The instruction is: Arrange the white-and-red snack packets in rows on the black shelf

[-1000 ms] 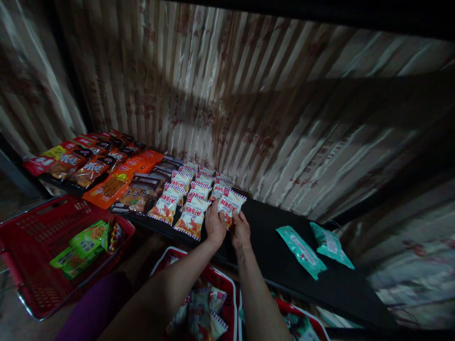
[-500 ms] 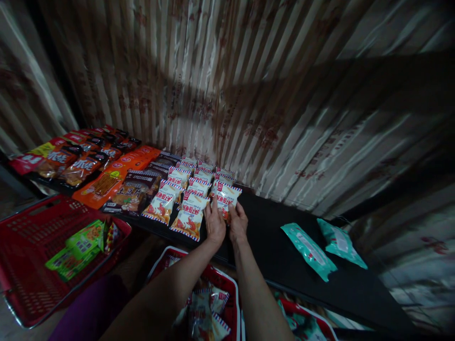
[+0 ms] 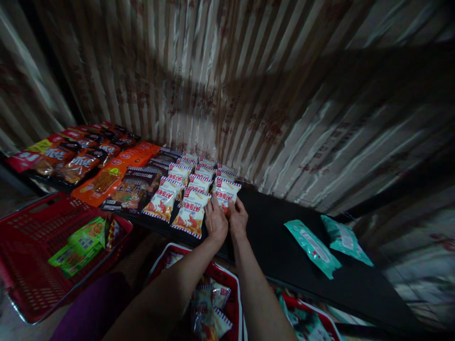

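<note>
Both my hands hold one white snack bag (image 3: 226, 190) with red lettering, at the front of the right-hand row on the black shelf (image 3: 263, 237). On its left edge is my left hand (image 3: 216, 221), and on its right edge my right hand (image 3: 238, 218); fingers of both are curled against the bag. Just left of my left hand lies a matching snack bag (image 3: 191, 211), with another bag (image 3: 163, 199) beyond it. More of the same kind stand in rows behind, partly overlapping.
Brown potato-slice packs (image 3: 133, 189), orange packs (image 3: 103, 182) and black-and-red packs (image 3: 81, 163) fill the shelf's left. Two teal packs (image 3: 313, 248) lie on the right. Below are a red basket (image 3: 21, 237) with green packs and a basket (image 3: 236, 293) of white bags. A pleated curtain (image 3: 199, 85) hangs behind.
The bag between my hands has shifted slightly back toward the curtain, my hands following it. The camera view has moved a little; the other packs lie as before.
</note>
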A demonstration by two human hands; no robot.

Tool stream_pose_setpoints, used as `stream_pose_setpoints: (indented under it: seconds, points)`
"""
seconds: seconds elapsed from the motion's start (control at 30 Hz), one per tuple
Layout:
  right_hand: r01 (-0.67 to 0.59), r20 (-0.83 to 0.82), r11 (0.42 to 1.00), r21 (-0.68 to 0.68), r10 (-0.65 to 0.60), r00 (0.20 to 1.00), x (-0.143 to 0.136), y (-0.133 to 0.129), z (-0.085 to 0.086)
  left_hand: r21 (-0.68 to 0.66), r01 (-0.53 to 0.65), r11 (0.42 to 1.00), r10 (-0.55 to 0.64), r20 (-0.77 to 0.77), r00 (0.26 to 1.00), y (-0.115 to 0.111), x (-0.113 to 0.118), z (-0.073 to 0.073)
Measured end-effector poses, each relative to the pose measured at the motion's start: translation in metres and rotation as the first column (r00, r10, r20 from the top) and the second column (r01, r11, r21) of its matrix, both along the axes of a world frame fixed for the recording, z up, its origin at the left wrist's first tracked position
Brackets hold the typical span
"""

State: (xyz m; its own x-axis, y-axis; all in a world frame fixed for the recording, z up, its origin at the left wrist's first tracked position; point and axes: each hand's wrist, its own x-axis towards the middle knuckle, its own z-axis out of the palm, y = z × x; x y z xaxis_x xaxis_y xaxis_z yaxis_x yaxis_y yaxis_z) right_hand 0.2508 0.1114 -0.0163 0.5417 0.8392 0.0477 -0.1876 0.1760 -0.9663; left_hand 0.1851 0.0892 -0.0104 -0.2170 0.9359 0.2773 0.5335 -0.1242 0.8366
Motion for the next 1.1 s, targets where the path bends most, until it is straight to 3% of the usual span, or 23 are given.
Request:
stream_pose_setpoints:
  seconds: [0.17,0.8,1.1]
  points:
    - [0.042,0.027,0.999,-0.003,-0.042,0.999,0.0,0.003,-0.003,-0.008,-0.035,0.999,0.034,-0.095,0.995,-0.003,0.001,-0.001]
    - [0.032,0.148,0.999,-0.014,-0.03,0.989,-0.002,0.006,-0.002,-0.035,-0.051,0.998,0.042,-0.223,0.974,-0.003,0.002,-0.005]
    - [0.072,0.211,0.996,-0.051,-0.059,0.976,0.0,-0.01,-0.007,0.025,-0.125,0.992,0.125,-0.393,0.911,-0.001,0.005,-0.011]
